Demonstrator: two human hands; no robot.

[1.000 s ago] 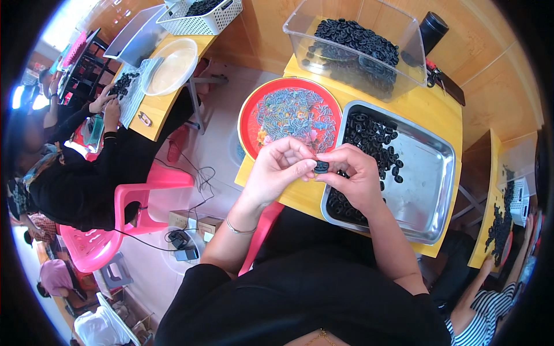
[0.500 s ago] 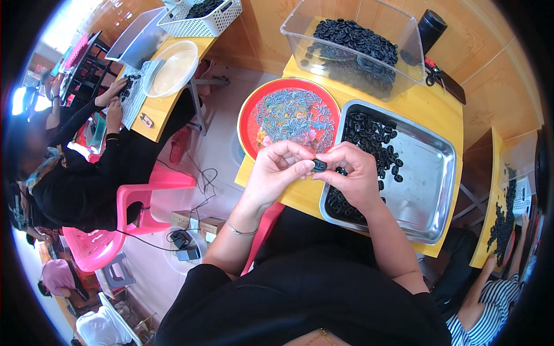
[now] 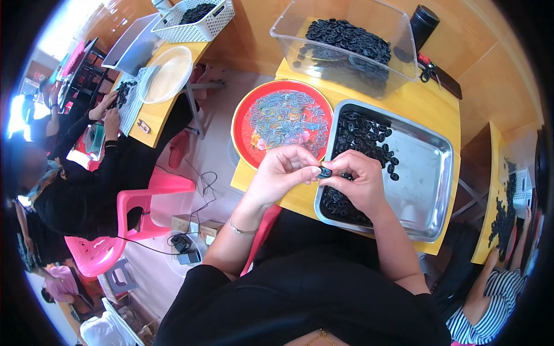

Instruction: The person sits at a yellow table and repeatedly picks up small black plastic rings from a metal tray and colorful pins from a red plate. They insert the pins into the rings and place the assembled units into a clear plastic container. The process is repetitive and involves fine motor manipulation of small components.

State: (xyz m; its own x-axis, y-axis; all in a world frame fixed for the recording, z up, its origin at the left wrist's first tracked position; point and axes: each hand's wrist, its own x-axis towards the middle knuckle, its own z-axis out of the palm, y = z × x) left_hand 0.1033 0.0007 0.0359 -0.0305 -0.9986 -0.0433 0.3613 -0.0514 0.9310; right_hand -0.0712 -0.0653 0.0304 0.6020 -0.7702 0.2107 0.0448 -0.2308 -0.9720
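Both hands meet over the near left corner of a metal tray [image 3: 412, 190]. Between the thumb and fingers of my right hand [image 3: 359, 180] is a small black oval plastic piece [image 3: 325, 172] with a slotted face. My left hand [image 3: 283, 176] pinches at the piece's left end; whether a tiny part sits in those fingertips is hidden. Similar black oval pieces [image 3: 362, 137] are heaped along the tray's left side. Just beyond my left hand lies a red round tray [image 3: 242, 138] with many small silvery-blue pins [image 3: 283, 112] over its floral base.
A clear bin [image 3: 288, 43] of black pieces stands at the back, beside a black cylinder [image 3: 424, 24] and a red-handled tool [image 3: 426, 64]. Pink chairs [image 3: 130, 213] and cables are at left. Co-workers' hands [image 3: 105, 109] work at the left table; a striped-shirted person [image 3: 487, 305] sits right.
The black piece has tilted in my fingers, and my hands sit slightly lower and further right against the trays. The whole scene has shifted a little with the view.
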